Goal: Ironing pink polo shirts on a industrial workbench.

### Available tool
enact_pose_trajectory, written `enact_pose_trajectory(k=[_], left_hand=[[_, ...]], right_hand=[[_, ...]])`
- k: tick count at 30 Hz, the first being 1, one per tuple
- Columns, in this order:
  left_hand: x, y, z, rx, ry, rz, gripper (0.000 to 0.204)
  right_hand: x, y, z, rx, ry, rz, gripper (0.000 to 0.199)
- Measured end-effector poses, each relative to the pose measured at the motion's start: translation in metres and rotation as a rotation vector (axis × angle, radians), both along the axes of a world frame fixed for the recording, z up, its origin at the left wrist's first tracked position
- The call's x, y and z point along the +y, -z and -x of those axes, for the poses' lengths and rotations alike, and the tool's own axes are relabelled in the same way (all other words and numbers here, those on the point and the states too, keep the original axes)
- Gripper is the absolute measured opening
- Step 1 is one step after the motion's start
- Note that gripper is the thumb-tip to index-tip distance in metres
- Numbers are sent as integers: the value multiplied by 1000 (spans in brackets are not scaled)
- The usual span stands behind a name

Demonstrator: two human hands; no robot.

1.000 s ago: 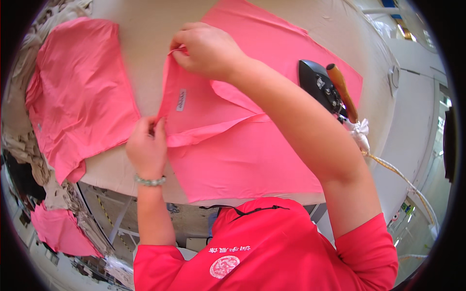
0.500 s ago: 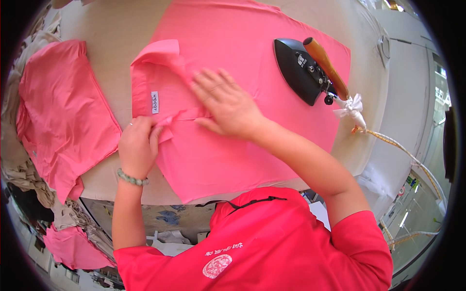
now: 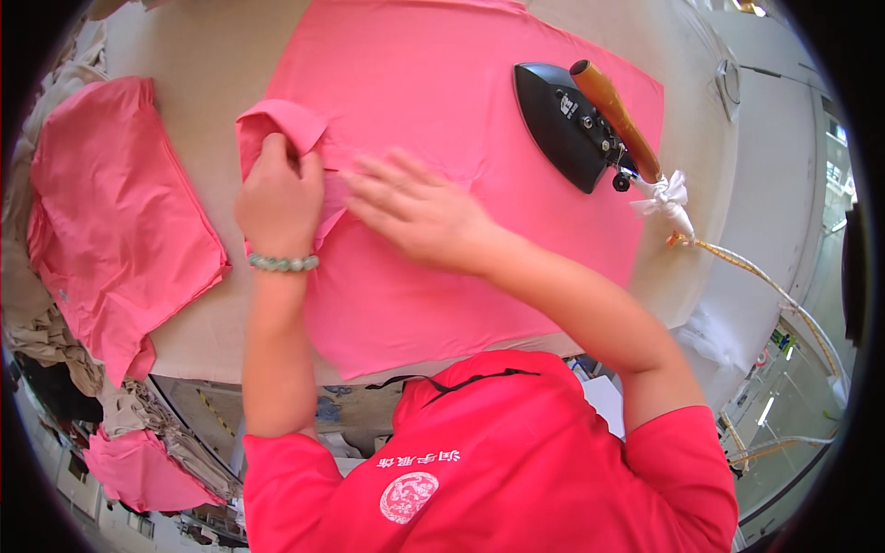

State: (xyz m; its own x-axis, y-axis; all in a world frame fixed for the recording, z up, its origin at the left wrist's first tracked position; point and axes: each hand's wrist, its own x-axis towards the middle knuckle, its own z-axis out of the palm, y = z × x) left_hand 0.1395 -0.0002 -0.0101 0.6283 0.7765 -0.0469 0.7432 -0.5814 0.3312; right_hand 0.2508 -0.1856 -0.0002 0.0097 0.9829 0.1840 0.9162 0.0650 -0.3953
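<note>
A pink shirt (image 3: 433, 111) lies spread on the cloth-covered ironing table, its folded collar (image 3: 290, 118) at the left end. Over the collar opening, my left hand (image 3: 279, 198) has its fingers curled in and grips the fabric; its fingertips are partly hidden. My right hand (image 3: 417, 217) is slightly blurred, with stretched fingers over the shirt placket just right of the left hand. It holds nothing. A black iron (image 3: 558, 129) with a wooden handle rests on the shirt to the right, touched by neither hand.
A folded pink garment (image 3: 120, 212) lies at the left on the table cover (image 3: 207, 55). Bunched beige cloth (image 3: 41, 323) hangs along the left edge. From the iron, a cord (image 3: 751, 281) wrapped with white cloth runs off to the right. Another pink piece (image 3: 152, 470) hangs at lower left.
My left hand has moved up and right from the collar's near end to its middle, covering the label. The collar has folded inward. My right hand has shifted slightly left.
</note>
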Motion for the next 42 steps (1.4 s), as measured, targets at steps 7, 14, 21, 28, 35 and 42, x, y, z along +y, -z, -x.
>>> enact_pose_trajectory(k=[7, 14, 21, 28, 35, 42], left_hand=[[14, -15, 21, -89, -31, 238, 17], [14, -23, 23, -174, -75, 427, 26], [7, -58, 78, -173, 484, 442, 39], [3, -36, 77, -170, 236, 428, 15], [-1, -27, 73, -192, 145, 329, 20], [6, -24, 14, -273, 111, 123, 37]], right_hand=[[-81, -95, -136, -218, 862, 145, 47], [-60, -101, -173, 263, 989, 632, 43], [-5, -106, -157, -108, 208, 452, 58], [46, -98, -107, -229, -335, 620, 37], [80, -89, -68, -157, -382, 482, 19], [92, -89, -59, -190, -426, 432, 19]])
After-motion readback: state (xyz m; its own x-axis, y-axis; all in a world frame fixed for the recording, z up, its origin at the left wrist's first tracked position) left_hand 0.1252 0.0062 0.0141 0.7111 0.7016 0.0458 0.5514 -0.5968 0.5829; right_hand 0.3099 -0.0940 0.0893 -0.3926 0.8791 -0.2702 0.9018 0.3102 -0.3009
